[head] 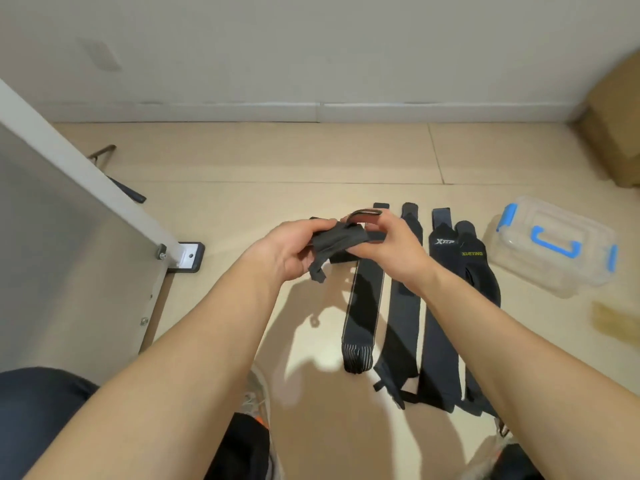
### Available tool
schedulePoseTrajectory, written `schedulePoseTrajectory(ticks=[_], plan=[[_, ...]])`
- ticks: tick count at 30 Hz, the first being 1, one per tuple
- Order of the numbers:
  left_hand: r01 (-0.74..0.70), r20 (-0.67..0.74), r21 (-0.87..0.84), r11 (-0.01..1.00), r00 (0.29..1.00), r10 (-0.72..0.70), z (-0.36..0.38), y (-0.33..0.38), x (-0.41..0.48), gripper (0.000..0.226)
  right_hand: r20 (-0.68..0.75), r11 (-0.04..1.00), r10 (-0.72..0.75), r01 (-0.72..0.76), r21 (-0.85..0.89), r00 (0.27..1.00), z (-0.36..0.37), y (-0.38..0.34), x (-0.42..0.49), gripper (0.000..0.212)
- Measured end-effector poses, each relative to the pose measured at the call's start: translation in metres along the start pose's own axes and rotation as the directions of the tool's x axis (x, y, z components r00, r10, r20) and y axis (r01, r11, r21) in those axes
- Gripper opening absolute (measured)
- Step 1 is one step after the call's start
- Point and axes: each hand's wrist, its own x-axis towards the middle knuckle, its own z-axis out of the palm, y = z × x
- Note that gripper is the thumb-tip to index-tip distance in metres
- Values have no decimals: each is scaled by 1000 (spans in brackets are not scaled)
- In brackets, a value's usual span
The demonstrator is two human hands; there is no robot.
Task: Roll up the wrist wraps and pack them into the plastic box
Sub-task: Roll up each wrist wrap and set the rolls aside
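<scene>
Forearms (194, 341) extend forward above the floor (242, 161), left hand (287, 251) and right hand (391, 244) both gripping one dark wrist wrap (337, 239) with curled fingers.

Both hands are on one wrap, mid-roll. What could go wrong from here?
1. The dark grey fabric wrist wrap looks loosely bunched between the left hand and right hand, with a tail hanging below; the roll may come out slack and unwind.
2. The clear plastic box with blue latches appears lidded, so a finished roll may spring open while a hand frees the lid.
</scene>
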Motion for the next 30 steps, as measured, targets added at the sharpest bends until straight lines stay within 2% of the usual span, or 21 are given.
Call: schedulePoseTrajectory(ticks=[3, 5, 8, 11, 12, 14, 16, 18, 25, 28, 30], plan=[[28, 30, 7, 1000, 999, -28, 9, 26, -27, 10, -72, 993, -104, 108, 57, 992, -10, -37, 1, 24], [-24, 4, 92, 995, 1000, 23, 17, 41, -46, 15, -94, 989, -132, 138, 60, 987, -17, -62, -1, 18], [-195, -53, 333, 923, 973, 224, 26, 63, -74, 24, -133, 981, -142, 157, 111, 981, -23, -91, -7, 21], [-421, 47, 481, 769, 888, 457, 31, 79, -100, 17, -189, 947, -91, 144, 286, 978, -31, -117, -12, 18], [-486, 121, 472, 736, 862, 492, 32, 84, -108, 19, -207, 932, -65, 134, 337, 976, -33, -125, -15, 14], [-563, 256, 358, 745, 826, 501, 34, 90, -122, 18, -230, 902, -7, 105, 419, 973, -39, -142, -22, 6], [-581, 357, 261, 771, 800, 482, 35, 94, -134, 18, -235, 888, 40, 73, 454, 971, -45, -154, -29, 9], [-578, 413, 241, 780, 788, 456, 38, 93, -139, 19, -272, 892, 76, 56, 448, 959, -52, -162, -36, 13], [-585, 411, 157, 796, 771, 486, 63, 71, -130, 25, -469, 927, 120, 71, 368, 875, -71, -153, -53, 39], [-582, 401, 153, 799, 775, 488, 73, 63, -125, 26, -521, 954, 28, 133, 268, 853, -77, -142, -57, 37], [-573, 393, 173, 801, 786, 477, 79, 61, -122, 26, -506, 971, -63, 170, 170, 861, -82, -134, -59, 38]])
